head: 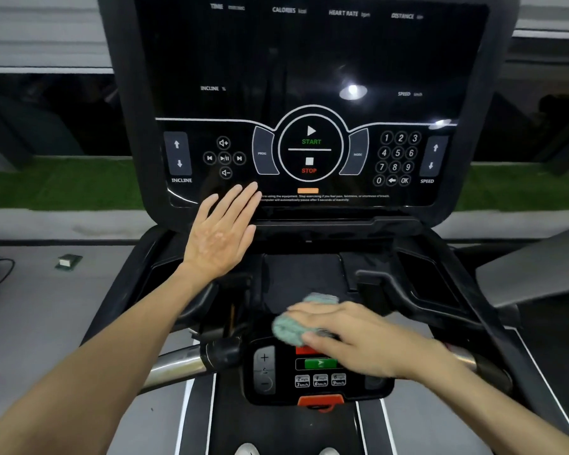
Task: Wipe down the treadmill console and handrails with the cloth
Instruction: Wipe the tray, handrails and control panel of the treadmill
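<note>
The crumpled pale-green cloth (288, 328) lies pressed under the flat right hand (352, 336) on the small black button panel (281, 393), below the glossy black console screen (309, 60) that the spread left hand (220, 231) touches.

One console (309, 60), one cloth (288, 328), two hands (220, 236) (358, 338), two handrails (178, 366) (466, 357).

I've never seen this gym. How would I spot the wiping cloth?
Find the black treadmill console with its START and STOP circle. Below it, between the handrails, sits a small control panel with plus and minus keys. The cloth is the crumpled pale green wad at its top edge, under the right hand: the only soft, light thing among black plastic.
</note>
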`<action>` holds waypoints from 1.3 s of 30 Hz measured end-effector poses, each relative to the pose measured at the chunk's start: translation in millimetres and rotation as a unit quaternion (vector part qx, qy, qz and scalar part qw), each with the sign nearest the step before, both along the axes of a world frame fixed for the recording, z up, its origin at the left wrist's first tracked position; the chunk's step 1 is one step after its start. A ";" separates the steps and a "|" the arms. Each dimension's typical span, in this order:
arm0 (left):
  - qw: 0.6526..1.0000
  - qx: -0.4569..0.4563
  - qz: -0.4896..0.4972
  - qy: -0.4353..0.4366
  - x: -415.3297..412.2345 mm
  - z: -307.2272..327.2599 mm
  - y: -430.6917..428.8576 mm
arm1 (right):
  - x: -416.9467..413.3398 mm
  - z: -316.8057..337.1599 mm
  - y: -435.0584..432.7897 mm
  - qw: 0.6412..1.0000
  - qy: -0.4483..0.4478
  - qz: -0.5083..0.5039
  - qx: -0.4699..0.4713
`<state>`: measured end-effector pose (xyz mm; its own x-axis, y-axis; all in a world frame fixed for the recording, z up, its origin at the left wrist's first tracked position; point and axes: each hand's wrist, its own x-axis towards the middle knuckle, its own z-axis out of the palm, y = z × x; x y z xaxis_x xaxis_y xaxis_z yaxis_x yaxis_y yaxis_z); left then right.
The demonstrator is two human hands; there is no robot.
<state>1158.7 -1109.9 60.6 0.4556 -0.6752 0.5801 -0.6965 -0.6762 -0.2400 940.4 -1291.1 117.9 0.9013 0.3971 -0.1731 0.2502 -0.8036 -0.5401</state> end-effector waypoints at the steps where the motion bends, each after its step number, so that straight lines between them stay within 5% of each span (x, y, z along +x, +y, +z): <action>1: 1.000 -0.001 -0.001 -0.002 0.1 0.2 0.4 | 7.3 -1.4 10.7 1.000 -0.004 0.014 -0.002; 14: 1.000 -0.008 -0.002 -0.014 0.9 -1.9 0.2 | -56.5 -3.9 -82.0 0.972 0.103 -0.151 0.149; 21: 1.000 -0.006 -0.003 -0.007 1.6 -1.9 0.3 | -5.4 4.3 -12.2 1.000 0.019 -0.006 -0.001; 25: 1.000 -0.006 -0.007 -0.006 0.9 -1.3 0.7 | 20.3 4.3 23.0 0.999 0.031 0.036 -0.011; 39: 1.000 -0.006 -0.009 0.005 -0.3 -0.2 0.5 | -73.4 -5.7 -80.4 0.981 0.055 -0.174 0.071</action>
<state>1158.3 -1109.3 60.4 0.4496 -0.6765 0.5833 -0.7108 -0.6664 -0.2251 867.0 -1371.5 112.3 0.9654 0.0951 -0.2428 -0.0929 -0.7448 -0.6608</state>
